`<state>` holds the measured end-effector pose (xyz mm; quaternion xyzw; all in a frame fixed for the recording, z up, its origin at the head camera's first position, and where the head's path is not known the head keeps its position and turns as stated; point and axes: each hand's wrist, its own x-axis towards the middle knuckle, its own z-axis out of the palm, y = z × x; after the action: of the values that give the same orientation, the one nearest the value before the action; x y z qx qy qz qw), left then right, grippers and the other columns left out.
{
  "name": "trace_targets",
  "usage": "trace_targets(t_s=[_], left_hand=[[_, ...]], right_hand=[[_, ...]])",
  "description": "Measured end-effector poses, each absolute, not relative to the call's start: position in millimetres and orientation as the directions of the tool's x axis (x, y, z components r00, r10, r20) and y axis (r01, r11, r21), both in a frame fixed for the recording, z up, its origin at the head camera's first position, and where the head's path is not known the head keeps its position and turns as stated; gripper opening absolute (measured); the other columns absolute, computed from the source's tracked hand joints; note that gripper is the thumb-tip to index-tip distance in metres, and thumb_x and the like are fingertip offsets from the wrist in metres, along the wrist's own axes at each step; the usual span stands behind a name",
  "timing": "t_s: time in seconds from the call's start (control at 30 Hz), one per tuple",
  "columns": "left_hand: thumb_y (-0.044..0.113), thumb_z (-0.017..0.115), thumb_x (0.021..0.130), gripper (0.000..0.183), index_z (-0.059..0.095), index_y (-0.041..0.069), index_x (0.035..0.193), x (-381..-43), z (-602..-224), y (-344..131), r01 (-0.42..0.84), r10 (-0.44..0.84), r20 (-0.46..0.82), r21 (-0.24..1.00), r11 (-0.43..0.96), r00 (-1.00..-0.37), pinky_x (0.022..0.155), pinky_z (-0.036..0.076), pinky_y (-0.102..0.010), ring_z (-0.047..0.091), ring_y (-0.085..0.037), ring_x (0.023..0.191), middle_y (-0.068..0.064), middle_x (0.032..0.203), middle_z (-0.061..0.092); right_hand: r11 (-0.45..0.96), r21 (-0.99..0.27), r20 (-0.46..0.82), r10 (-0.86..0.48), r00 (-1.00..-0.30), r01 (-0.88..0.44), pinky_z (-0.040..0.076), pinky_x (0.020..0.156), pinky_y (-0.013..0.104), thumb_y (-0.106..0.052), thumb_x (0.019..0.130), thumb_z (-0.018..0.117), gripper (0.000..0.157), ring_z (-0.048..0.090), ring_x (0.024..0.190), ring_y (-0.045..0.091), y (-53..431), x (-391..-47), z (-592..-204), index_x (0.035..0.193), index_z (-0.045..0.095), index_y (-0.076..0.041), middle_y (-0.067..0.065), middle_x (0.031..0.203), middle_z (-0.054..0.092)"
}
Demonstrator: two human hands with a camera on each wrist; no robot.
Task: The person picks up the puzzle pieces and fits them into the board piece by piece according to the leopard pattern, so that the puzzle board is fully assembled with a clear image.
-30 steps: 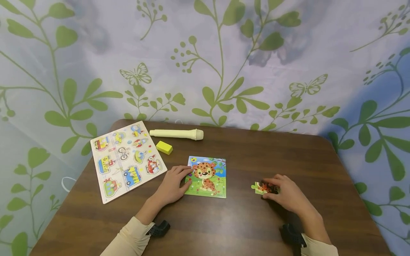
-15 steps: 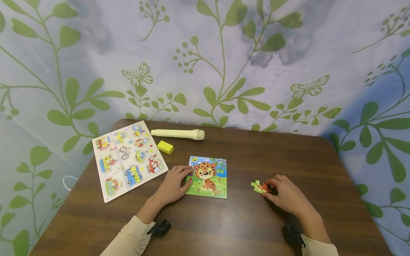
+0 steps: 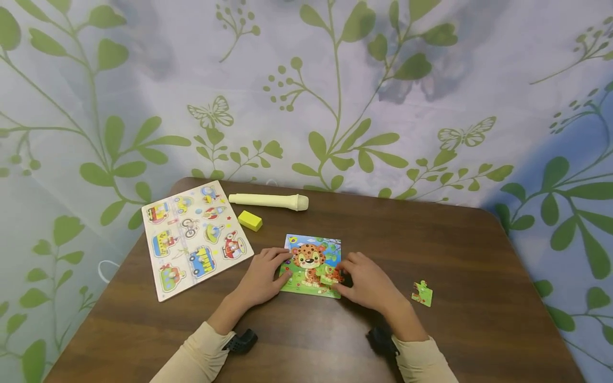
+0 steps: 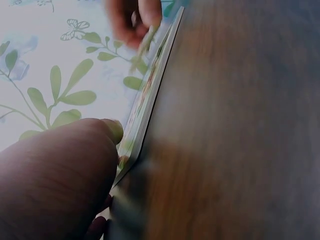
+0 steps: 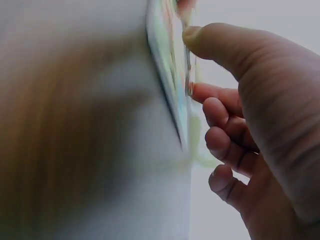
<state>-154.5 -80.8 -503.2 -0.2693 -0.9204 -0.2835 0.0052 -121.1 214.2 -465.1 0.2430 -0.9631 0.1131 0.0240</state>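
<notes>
My left hand (image 3: 261,276) holds the left edge of a square leopard jigsaw puzzle (image 3: 299,287) lying on the table; its thumb (image 4: 114,131) sits at the puzzle's edge in the left wrist view. Over the puzzle's right side, my right hand (image 3: 369,284) pinches a green and orange puzzle piece (image 3: 330,275) between thumb and fingers. The right wrist view shows that piece (image 5: 188,70) edge-on, raised off the puzzle's face. Farther right, a second green puzzle piece (image 3: 422,294) with an orange patch lies on the table.
A wooden peg board with vehicle pictures (image 3: 196,234) lies at the left. Beside it are a yellow block (image 3: 250,221) and a cream toy microphone (image 3: 268,200). Behind the dark wood table (image 3: 306,340) hangs a leaf-patterned cloth (image 3: 268,106).
My right hand has picked up a piece from the right of the table and carried it left over the puzzle, revealing another piece there. The left hand keeps its place on the puzzle.
</notes>
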Motion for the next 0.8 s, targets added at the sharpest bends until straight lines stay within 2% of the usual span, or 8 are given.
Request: trace_targets(t_s=[0.13,0.23,0.5,0.8], left_hand=[[0.04,0.065,0.099,0.05,0.06,0.016,0.142,-151.6,-504.8,-74.6,0.495,0.498,0.139,0.497,0.713,-0.856,0.108,0.039,-0.059,0.048,-0.033,0.136,-0.008,0.145,0.055],[0.043,0.062,0.1,0.052,0.057,0.018,0.145,-150.3,-506.2,-71.7,0.489,0.492,0.128,0.471,0.734,-0.861,0.109,0.038,-0.06,0.046,-0.034,0.137,-0.008,0.148,0.051],[0.04,0.065,0.099,0.052,0.056,0.019,0.146,-149.3,-505.4,-73.0,0.483,0.468,0.151,0.437,0.759,-0.871,0.106,0.04,-0.06,0.048,-0.034,0.135,-0.011,0.147,0.051],[0.044,0.064,0.098,0.053,0.057,0.018,0.144,-146.2,-501.2,-68.8,0.46,0.451,0.132,0.437,0.773,-0.883,0.107,0.04,-0.059,0.047,-0.034,0.136,-0.01,0.147,0.051]], right_hand=[[0.823,-0.134,0.121,-0.539,-0.834,-0.552,0.052,0.081,0.037,-0.048,0.085,0.079,0.04,0.055,0.087,0.017,184.9,-123.8,-469.7,0.104,0.073,-0.013,-0.002,0.094,0.06],[0.819,-0.107,0.13,-0.551,-0.824,-0.564,0.052,0.08,0.036,-0.048,0.085,0.078,0.04,0.055,0.084,0.016,174.5,-123.7,-471.5,0.103,0.072,-0.013,-0.002,0.092,0.057],[0.822,-0.139,0.123,-0.54,-0.833,-0.553,0.051,0.085,0.037,-0.048,0.085,0.079,0.04,0.057,0.089,0.017,169.1,-123.6,-470.3,0.104,0.073,-0.013,-0.003,0.093,0.059],[0.823,-0.177,0.119,-0.526,-0.842,-0.539,0.053,0.087,0.039,-0.049,0.084,0.081,0.04,0.061,0.094,0.018,169.9,-122.4,-471.0,0.104,0.073,-0.015,-0.003,0.097,0.063]])
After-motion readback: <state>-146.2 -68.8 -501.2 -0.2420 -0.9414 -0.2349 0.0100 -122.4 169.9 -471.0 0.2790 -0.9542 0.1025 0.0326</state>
